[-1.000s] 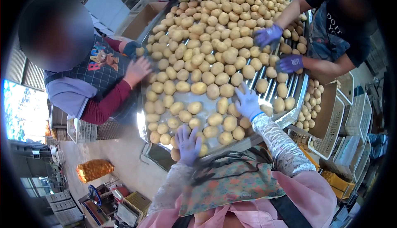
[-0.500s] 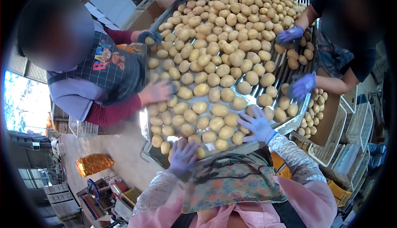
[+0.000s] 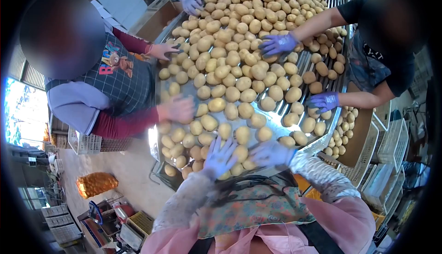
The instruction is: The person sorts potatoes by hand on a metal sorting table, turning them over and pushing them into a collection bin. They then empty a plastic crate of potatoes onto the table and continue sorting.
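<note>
Many potatoes (image 3: 231, 94) lie spread over a metal sorting table (image 3: 277, 126). My left hand (image 3: 220, 158), in a light purple glove, rests over potatoes near the table's front edge, its fingers spread. To its right, my right hand (image 3: 271, 154), gloved alike and a little blurred, is low over the front edge beside several potatoes, fingers apart. Neither hand is closed round a potato. Potatoes lie between and in front of both hands.
A person in a checked apron (image 3: 126, 63) works at the left. Another person's purple gloves (image 3: 279, 45) reach in from the right. A third person's gloved hand (image 3: 189, 2) is at the far edge. White crates (image 3: 368, 155) stand at the right, an orange sack (image 3: 96, 184) on the floor.
My left hand has moved up and right over the potatoes. My right hand has shifted left and down. The right-hand person's upper glove has reached inward, and several potatoes have shifted.
</note>
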Action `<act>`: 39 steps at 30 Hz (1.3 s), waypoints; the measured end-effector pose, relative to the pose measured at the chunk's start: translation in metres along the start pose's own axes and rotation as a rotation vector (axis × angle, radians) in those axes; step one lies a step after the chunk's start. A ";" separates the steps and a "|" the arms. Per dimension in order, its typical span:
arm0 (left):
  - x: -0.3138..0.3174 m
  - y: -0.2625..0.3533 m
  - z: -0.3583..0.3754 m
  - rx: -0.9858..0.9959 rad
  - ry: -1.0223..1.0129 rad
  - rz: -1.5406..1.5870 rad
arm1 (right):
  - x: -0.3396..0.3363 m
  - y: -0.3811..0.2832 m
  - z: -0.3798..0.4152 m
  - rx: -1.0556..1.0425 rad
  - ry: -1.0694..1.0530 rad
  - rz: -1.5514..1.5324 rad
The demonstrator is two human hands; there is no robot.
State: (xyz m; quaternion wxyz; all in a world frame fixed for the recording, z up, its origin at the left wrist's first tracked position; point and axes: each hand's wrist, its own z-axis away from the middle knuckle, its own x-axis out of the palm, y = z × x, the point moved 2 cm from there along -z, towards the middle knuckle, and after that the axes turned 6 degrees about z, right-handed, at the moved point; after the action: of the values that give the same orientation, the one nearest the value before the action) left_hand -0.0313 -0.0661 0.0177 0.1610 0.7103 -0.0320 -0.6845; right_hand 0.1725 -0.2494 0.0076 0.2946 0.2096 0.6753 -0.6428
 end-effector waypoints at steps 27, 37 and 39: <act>-0.026 -0.017 0.109 0.040 -0.135 0.060 | 0.039 -0.028 -0.011 0.066 0.152 0.445; 0.035 0.002 0.016 -0.583 0.556 0.113 | -0.077 0.000 -0.085 0.262 0.146 -0.087; 0.002 0.037 0.026 -0.306 0.056 -0.056 | -0.138 0.027 -0.093 0.494 0.507 0.051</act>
State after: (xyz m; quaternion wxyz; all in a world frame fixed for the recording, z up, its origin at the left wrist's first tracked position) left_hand -0.0507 -0.1066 0.0261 0.2490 0.6968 0.0971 -0.6656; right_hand 0.2805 -0.1412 0.0792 0.0739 0.4443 0.5457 -0.7066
